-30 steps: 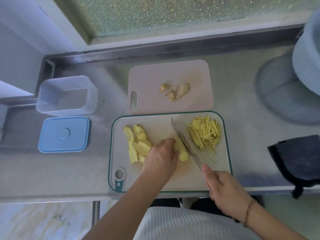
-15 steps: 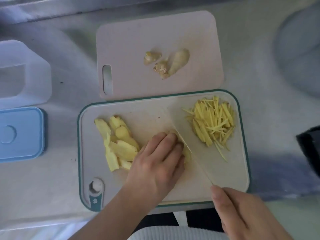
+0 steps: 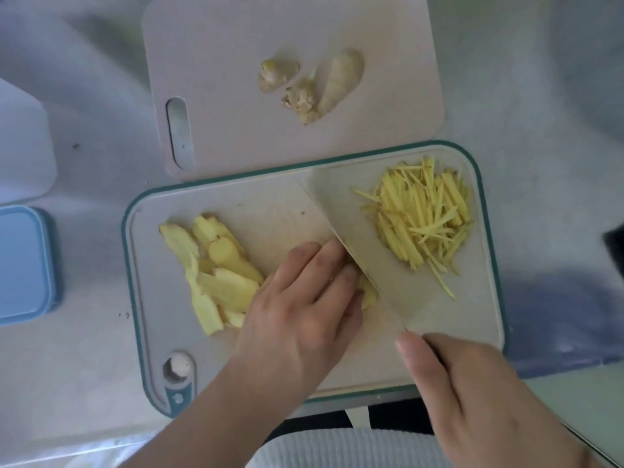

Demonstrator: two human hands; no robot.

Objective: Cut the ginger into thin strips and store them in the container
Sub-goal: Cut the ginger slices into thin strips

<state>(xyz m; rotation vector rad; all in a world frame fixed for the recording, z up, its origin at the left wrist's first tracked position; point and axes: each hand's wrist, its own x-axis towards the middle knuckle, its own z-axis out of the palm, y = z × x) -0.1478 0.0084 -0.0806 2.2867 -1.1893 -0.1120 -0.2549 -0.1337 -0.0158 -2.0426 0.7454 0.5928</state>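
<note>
Ginger, in pale yellow peeled slices [image 3: 366, 292], lay pinned on the green-rimmed white cutting board [image 3: 145, 298] near its middle, mostly hidden under the left hand [image 3: 304, 298], whose fingers were curled down together onto the stack. Only a small end of it showed past the fingertips, on the side facing the broad steel knife blade [image 3: 371, 251], which stood just beside the knuckles and ran diagonally from the board's far edge toward its near right corner. The stack's long axis could not be told under the hand. The right hand [image 3: 472, 400] gripped the knife's handle, fingers clamped round it, at the board's near edge. Uncut slices [image 3: 216, 271] waited toward the board's left edge; finished thin yellow strips [image 3: 425, 224] were heaped by its far right corner. Knobbly unpeeled offcuts [image 3: 314, 86] sat on the pink plastic board [image 3: 219, 45] beyond. The clear container [image 3: 20, 146] and its blue lid [image 3: 23, 261] stood at the bench's left edge. Compared with half a second earlier, the view had closed in and the blade sat tighter against the fingers.
</note>
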